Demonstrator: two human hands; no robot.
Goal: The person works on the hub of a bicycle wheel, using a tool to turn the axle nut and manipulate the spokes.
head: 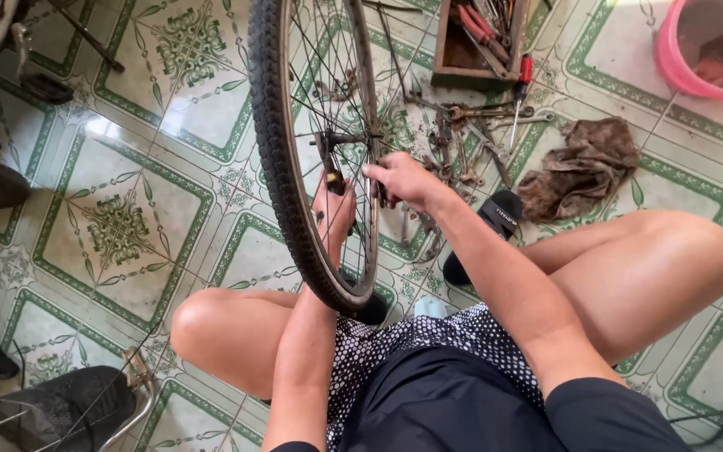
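We're squatting over the bicycle wheel (311, 167), upright between our knees, axle running left-right. Left hand (334, 211) curled on a small tool at the hub's left side; right hand (403, 177) gripping the axle end on the right, both touching. Loose wrenches (483, 113) and tool tray (479, 42) beyond.

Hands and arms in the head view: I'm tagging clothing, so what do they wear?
Both arms are bare to the upper arm, where short dark sleeves begin. Neither the left hand nor the right hand shows gloves, rings or a watch.
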